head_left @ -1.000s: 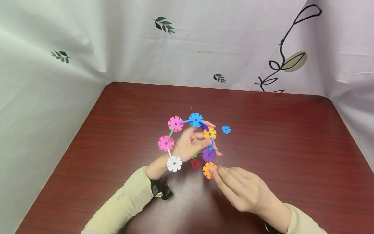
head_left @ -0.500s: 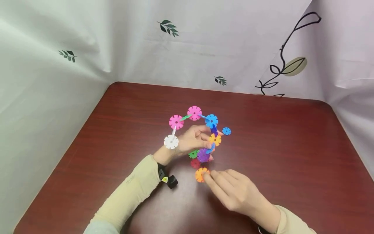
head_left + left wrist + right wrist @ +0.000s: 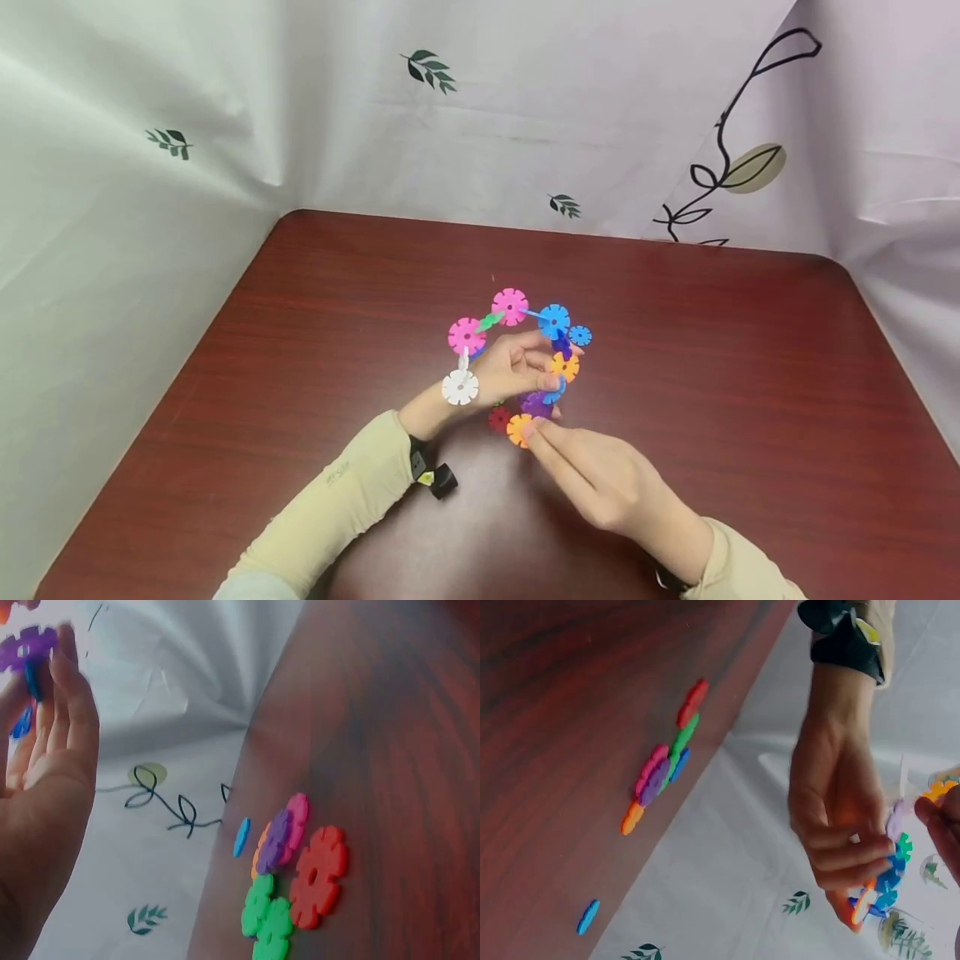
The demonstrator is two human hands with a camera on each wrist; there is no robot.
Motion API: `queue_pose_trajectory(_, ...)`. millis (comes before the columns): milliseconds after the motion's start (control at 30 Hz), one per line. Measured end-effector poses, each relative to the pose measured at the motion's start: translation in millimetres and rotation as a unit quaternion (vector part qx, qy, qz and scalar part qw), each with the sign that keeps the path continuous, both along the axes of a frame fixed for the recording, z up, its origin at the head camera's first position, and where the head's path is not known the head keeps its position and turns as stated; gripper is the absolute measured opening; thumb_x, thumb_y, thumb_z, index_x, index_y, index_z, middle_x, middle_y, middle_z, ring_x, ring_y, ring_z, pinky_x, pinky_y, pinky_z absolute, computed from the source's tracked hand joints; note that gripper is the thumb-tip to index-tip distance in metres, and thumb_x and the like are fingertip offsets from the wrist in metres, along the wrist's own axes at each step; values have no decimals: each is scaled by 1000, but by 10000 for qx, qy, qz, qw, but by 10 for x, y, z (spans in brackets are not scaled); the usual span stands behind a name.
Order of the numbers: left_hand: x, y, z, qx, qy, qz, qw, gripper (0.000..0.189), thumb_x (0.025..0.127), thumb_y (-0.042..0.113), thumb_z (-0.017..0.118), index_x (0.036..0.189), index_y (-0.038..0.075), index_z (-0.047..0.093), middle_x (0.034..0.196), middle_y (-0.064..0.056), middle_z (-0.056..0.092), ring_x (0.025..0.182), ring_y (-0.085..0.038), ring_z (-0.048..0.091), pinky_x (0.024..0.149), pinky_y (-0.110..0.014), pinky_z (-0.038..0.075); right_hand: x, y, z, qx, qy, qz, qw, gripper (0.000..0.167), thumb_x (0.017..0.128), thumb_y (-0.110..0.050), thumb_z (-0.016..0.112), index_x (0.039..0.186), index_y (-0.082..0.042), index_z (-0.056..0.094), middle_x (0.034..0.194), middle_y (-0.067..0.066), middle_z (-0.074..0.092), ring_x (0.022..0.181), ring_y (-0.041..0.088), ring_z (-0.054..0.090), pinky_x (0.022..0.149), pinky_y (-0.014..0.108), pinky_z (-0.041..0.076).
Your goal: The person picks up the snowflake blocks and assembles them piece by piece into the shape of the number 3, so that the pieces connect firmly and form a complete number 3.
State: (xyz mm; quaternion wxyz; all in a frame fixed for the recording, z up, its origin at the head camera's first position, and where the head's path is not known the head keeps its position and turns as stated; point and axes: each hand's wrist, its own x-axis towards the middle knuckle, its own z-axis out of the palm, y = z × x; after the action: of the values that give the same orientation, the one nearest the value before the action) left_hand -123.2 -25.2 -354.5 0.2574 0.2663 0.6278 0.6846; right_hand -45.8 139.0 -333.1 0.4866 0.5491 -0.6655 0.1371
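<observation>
My left hand (image 3: pixel 517 371) holds a chain of notched flower-shaped plastic discs, gripping it near a yellow disc (image 3: pixel 566 367). The chain curves round through a blue disc (image 3: pixel 554 322) and two pink discs, one of them the far pink disc (image 3: pixel 510 307), to a white disc (image 3: pixel 460 387) over the left wrist. Smaller linking discs stand edge-on between them. At the chain's near end is a purple disc (image 3: pixel 536 405). Just below it, my right hand (image 3: pixel 607 479) pinches an orange disc (image 3: pixel 518 430); whether the two discs touch cannot be told.
Loose discs lie on the brown table (image 3: pixel 712 350) behind the hands. The left wrist view shows a red disc (image 3: pixel 319 877), a green disc (image 3: pixel 257 904), a purple disc (image 3: pixel 274 840) and others clustered, with a blue disc (image 3: pixel 241 837) apart. A white patterned curtain (image 3: pixel 525 108) surrounds the table.
The chain has turned clockwise and shifted right in my left hand, so its white end sits higher. My right hand first lowered the orange disc, then brought it up close to the purple disc.
</observation>
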Motion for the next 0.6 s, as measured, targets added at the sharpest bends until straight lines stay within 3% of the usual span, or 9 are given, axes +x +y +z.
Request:
queue_pose_trajectory(100, 47, 19, 44, 130, 155, 321, 9993, 39, 85, -11, 58, 123, -9, 46, 90, -27, 66, 76, -37, 68, 76, -40, 55, -23, -4, 26, 25, 129, 209, 9997, 18, 93, 5, 48, 100, 13, 64, 84, 18, 67, 66, 16, 64, 59, 26, 55)
queue_pose_trajectory(167, 72, 32, 62, 290, 139, 488, 9983, 36, 85, -11, 59, 119, -8, 49, 80, -17, 67, 72, -36, 68, 71, -40, 56, -24, -1, 43, 51, 143, 244, 9996, 18, 94, 5, 48, 99, 12, 64, 84, 18, 67, 65, 16, 64, 59, 25, 55)
queue_pose_trajectory(333, 147, 89, 84, 730, -154, 794, 9940, 24, 84, -13, 58, 104, -7, 46, 68, 4, 59, 61, -13, 67, 55, -25, 54, 28, 6, 67, 197, 2, -102, 9998, 20, 95, 5, 44, 96, 9, 64, 86, 16, 65, 64, 16, 62, 59, 24, 54)
queue_pose_trajectory(433, 191, 132, 102, 865, -409, 1036, 9900, 29, 84, -15, 56, 108, -7, 41, 67, 7, 55, 58, -5, 64, 52, -20, 51, 65, 14, 80, 223, -120, -412, 9988, 20, 95, 5, 43, 96, 8, 63, 88, 16, 64, 64, 16, 60, 58, 23, 53)
queue_pose_trajectory(533, 227, 156, 143, 940, -629, 1256, 9856, 37, 86, -16, 52, 118, -4, 38, 68, 5, 54, 58, -8, 65, 54, -25, 55, 70, 39, 108, 247, -266, -483, 9982, 21, 96, 5, 42, 96, 8, 63, 89, 16, 63, 64, 17, 59, 58, 23, 52)
queue_pose_trajectory(600, 241, 161, 164, 925, -647, 1417, 9834, 27, 87, -15, 53, 110, -6, 42, 68, 5, 55, 58, -8, 66, 54, -25, 55, 57, 56, 128, 300, -245, -524, 9979, 21, 96, 5, 42, 95, 8, 63, 89, 16, 62, 64, 17, 57, 57, 24, 52)
